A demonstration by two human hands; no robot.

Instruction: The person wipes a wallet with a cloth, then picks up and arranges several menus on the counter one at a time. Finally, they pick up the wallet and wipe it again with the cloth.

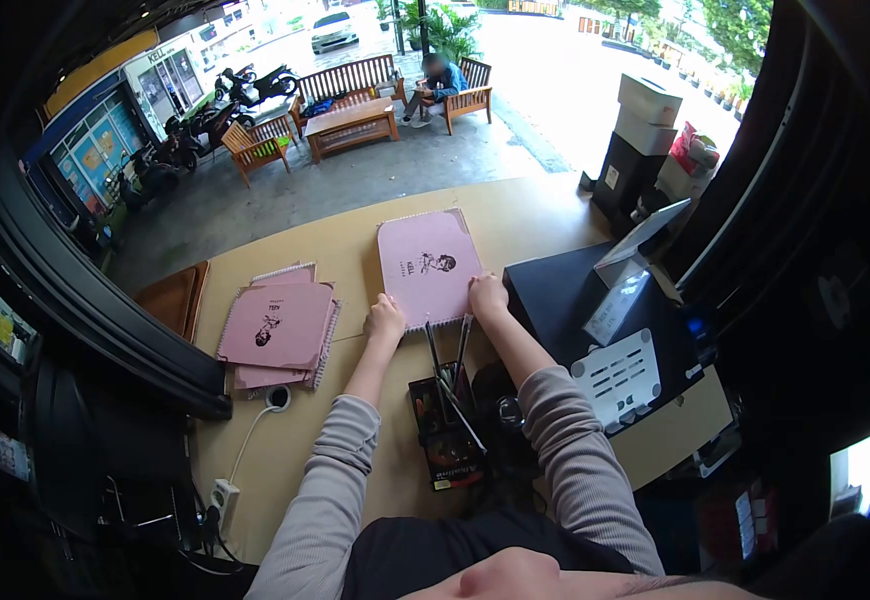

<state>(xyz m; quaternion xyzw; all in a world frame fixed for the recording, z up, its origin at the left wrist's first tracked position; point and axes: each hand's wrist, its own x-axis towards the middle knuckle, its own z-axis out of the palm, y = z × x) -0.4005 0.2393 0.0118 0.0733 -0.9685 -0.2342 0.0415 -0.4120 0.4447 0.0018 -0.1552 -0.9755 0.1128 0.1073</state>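
A pink spiral-bound book [425, 262] with a printed figure lies on the light wooden counter [335, 245], straight ahead. My left hand [385, 318] grips its near left corner, fingers closed. At the near right corner, my right hand [487, 294] is closed on the same book. To the left rests a loose stack of similar pink books [275, 325], their edges not lined up. Just below the held book, between my forearms, stands a dark box [445, 430] with long thin items sticking up out of it.
A black box [555, 300] with a clear sign stand and a white slotted stand [620, 380] is at the right. Stacked boxes [645, 125] stand at the far right. A cable runs from a power strip [223, 495] at left. Beyond the counter, a person sits on a chair.
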